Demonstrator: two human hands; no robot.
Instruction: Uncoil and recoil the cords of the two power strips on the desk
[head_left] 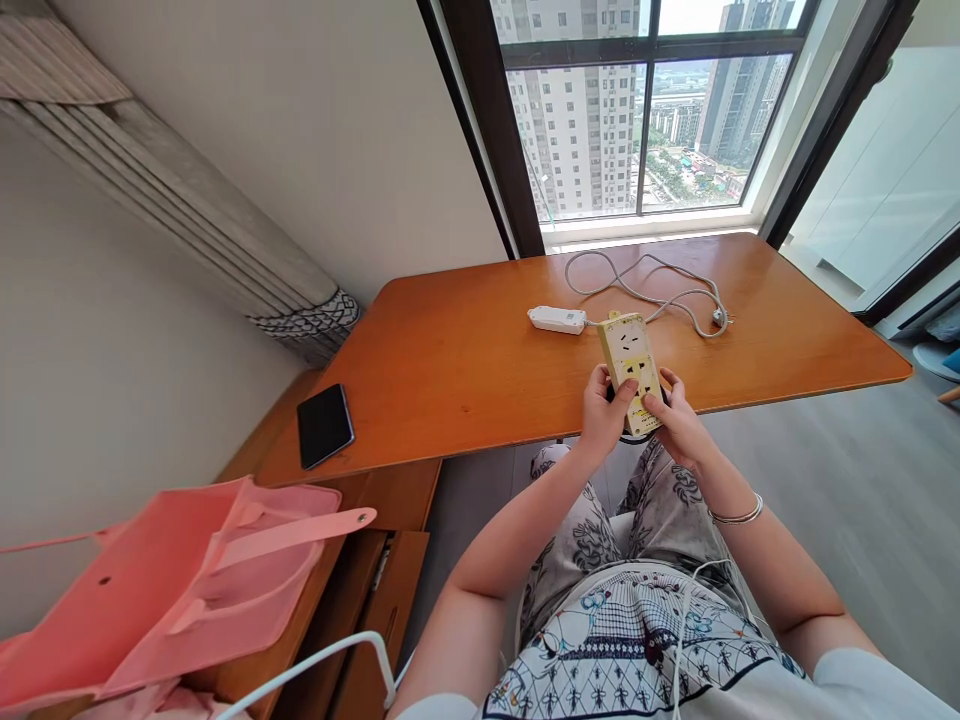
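Observation:
Between my two hands, at the table's front edge, is a yellowed power strip [628, 350] with its socket face turned up towards me. My left hand [604, 408] grips its left side, the thumb lying on the face. On the other side my right hand [679, 420] closes round the lower right edge, thumb on the face as well. Something black shows behind the strip's lower end; I cannot make out what it is. Just beyond lies a white power strip [557, 319], and its grey cord [645, 290] loops over the table to a plug [720, 317].
The brown wooden table [465, 360] stands below a window [645, 120]. A black phone [325, 425] lies at its left end. Lower left, an open pink bag [180, 580] rests on a wooden cabinet [386, 610]. A white cable [322, 655] curves beside it.

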